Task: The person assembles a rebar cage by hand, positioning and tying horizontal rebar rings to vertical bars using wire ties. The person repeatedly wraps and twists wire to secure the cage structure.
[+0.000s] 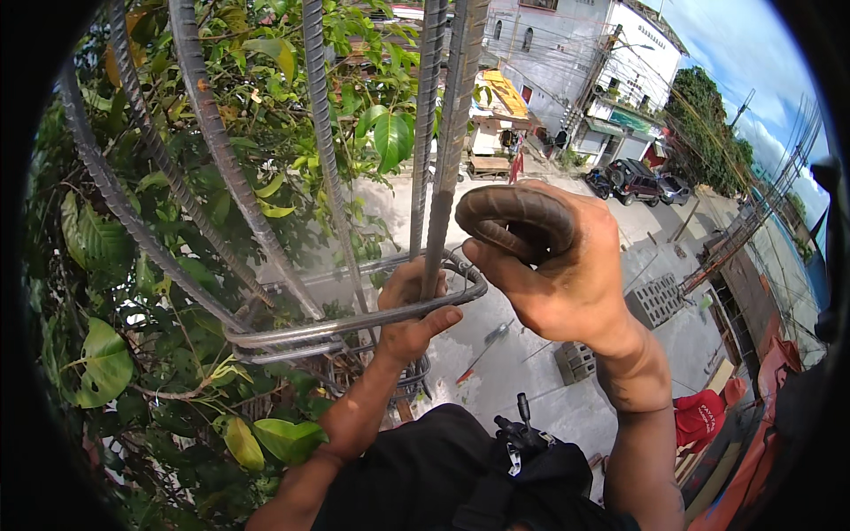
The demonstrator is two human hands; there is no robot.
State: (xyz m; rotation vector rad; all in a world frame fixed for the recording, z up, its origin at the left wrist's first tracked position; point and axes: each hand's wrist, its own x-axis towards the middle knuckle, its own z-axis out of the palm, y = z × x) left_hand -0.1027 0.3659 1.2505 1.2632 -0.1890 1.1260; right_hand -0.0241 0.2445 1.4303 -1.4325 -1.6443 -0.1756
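My left hand is wrapped round the near side of a rectangular steel stirrup, close to its right corner, with the thumb below the bar. Its fingers also reach the upright rebars that pass inside the stirrup. To the right and higher, my right hand is closed round a dark, ribbed steel bar bent into a loop. The loop points toward the uprights; the rest of that piece is hidden by the hand. More ribbed upright rebars rise at the left of the stirrup.
Leafy branches crowd the left side, among the bars. Far below, concrete hollow blocks lie on the pavement, and a person in a red shirt is at lower right. Parked vehicles and another bundle of rebars stand farther off.
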